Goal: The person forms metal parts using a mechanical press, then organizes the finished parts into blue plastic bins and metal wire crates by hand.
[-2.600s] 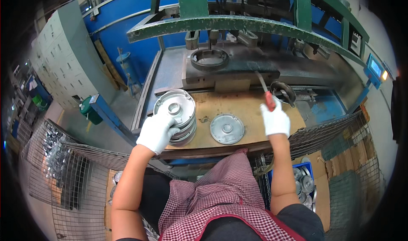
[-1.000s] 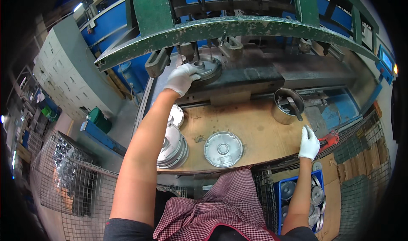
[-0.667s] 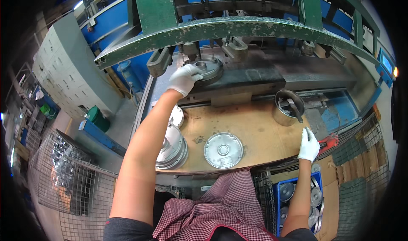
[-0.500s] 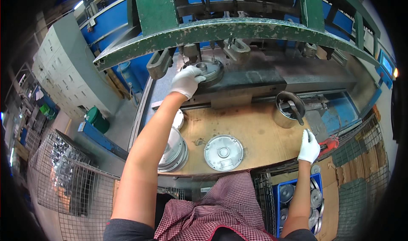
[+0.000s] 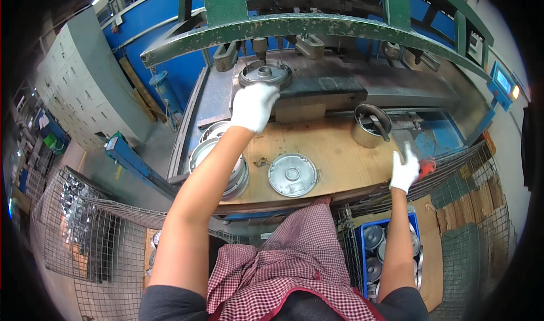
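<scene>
My left hand [image 5: 254,107], in a white glove, hovers in front of a round metal disc part [image 5: 265,73] set on the machine's bed under the spindle. Its fingers are bent together, with nothing showing in them, and it seems apart from the disc. At the right edge of the board, my right hand [image 5: 404,171], also gloved, holds nothing and has its fingers spread. It is close to a red-handled tool [image 5: 426,167], partly hidden. A silver round cover [image 5: 292,175] lies flat on the cardboard-topped bench [image 5: 334,161]. Beside my left forearm stands a stack of similar covers [image 5: 238,182].
A metal pot [image 5: 368,133] with a dark-handled tool in it stands at the board's right. The green machine beam [image 5: 317,26] crosses overhead. A blue crate [image 5: 415,224] of round metal parts sits low at right, near wire mesh cages [image 5: 107,236]. A lit control panel [image 5: 503,83] hangs far right.
My left hand has drawn back toward me from the disc on the machine bed. My right hand's fingers have spread apart. The whole view has shifted slightly.
</scene>
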`<state>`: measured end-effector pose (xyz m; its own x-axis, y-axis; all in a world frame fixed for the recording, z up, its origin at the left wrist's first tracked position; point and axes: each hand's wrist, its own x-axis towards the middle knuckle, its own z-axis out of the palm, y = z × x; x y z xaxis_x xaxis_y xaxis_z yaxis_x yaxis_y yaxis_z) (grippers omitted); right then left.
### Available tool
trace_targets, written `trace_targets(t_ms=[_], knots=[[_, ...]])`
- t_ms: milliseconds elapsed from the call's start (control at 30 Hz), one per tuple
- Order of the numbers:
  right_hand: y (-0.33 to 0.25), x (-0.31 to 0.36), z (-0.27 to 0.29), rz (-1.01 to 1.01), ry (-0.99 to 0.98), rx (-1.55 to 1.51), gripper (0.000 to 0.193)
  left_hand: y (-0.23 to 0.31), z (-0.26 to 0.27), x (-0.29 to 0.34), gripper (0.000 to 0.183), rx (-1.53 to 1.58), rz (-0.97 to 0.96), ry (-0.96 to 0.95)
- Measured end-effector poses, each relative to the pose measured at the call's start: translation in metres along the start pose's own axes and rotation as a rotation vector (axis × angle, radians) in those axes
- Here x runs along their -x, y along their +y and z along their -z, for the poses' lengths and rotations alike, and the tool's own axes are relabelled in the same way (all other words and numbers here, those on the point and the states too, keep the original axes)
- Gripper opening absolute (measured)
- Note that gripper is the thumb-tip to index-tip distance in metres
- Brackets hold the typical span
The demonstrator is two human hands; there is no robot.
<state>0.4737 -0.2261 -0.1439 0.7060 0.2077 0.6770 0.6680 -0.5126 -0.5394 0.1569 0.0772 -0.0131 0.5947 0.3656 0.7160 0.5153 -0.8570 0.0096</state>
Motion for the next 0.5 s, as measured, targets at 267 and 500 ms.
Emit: trace_targets(t_ms=[267, 500], knots=[[0.12, -0.016, 0.007, -0.573, 0.04, -0.34, 0.053, 0.076, 0.068, 0.136, 0.033, 0.294, 0.034, -0.485], [0.014, -0.034, 0.07, -0.409, 0.001, -0.718, 0.06, 0.089, 0.035, 0.173, 0.079, 0.189, 0.326, -0.814]])
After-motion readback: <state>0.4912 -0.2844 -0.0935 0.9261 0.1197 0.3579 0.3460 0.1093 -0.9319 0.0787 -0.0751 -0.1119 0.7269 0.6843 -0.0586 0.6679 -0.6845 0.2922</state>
